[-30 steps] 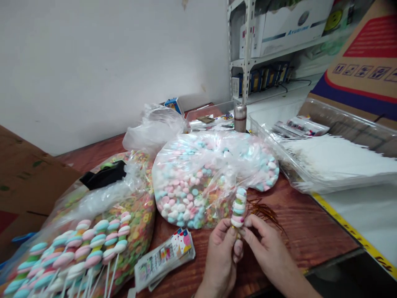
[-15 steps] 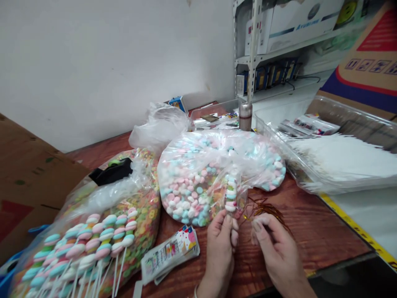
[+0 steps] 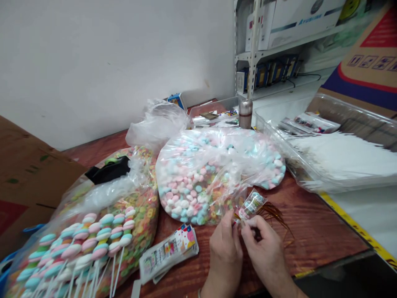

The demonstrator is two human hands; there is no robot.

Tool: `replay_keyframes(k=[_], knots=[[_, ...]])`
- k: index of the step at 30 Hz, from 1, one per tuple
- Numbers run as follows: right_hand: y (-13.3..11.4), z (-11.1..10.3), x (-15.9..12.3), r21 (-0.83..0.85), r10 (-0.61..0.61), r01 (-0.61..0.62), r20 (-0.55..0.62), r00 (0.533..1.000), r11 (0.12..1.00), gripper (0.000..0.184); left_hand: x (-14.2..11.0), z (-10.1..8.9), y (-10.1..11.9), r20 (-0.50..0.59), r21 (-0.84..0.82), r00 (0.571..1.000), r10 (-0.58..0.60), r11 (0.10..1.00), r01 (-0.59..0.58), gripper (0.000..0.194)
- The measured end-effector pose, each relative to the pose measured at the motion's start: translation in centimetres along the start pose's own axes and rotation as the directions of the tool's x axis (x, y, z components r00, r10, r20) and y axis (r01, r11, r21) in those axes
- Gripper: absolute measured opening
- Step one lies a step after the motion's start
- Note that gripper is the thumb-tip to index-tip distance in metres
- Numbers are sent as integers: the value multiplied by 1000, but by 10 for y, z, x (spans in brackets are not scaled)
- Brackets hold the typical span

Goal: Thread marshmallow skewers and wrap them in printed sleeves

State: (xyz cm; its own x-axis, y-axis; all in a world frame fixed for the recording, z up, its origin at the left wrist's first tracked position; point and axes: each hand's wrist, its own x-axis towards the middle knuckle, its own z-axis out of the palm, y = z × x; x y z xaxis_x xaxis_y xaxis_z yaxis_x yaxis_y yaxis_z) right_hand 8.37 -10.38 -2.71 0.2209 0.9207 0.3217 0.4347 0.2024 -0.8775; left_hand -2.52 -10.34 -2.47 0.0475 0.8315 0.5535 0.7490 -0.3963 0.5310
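My left hand (image 3: pixel 225 256) and my right hand (image 3: pixel 266 252) come together low in the middle of the view, both pinching a printed clear wrapper (image 3: pixel 252 205) that sticks up between them. The candy skewer from before is not distinctly visible, and my fingers hide the wrapper's lower end. Gold twist ties (image 3: pixel 274 213) lie just beyond my right hand. Behind my hands rests a plastic bag of pastel candies (image 3: pixel 198 182). To the left, a stack of printed wrappers (image 3: pixel 169 252) lies on the wooden table (image 3: pixel 310 227).
Finished candy skewers (image 3: pixel 93 244) lie on a bulging bag of colored cereal rings (image 3: pixel 145 215), with a black tape dispenser (image 3: pixel 108 170) beyond. A clear tray of white sticks (image 3: pixel 341 157) stands right. A steel flask (image 3: pixel 245 114) stands behind the candy bag.
The upright candy skewer in my left hand has given way to a printed wrapper held up between my hands. My right hand has moved left, closer to my left hand.
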Motion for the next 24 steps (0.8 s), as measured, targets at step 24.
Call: replay_keyframes(k=[24], knots=[[16, 0, -4, 260, 216, -282, 256, 942, 924, 26, 18, -1, 7, 620, -678, 546, -564, -36, 734, 16]])
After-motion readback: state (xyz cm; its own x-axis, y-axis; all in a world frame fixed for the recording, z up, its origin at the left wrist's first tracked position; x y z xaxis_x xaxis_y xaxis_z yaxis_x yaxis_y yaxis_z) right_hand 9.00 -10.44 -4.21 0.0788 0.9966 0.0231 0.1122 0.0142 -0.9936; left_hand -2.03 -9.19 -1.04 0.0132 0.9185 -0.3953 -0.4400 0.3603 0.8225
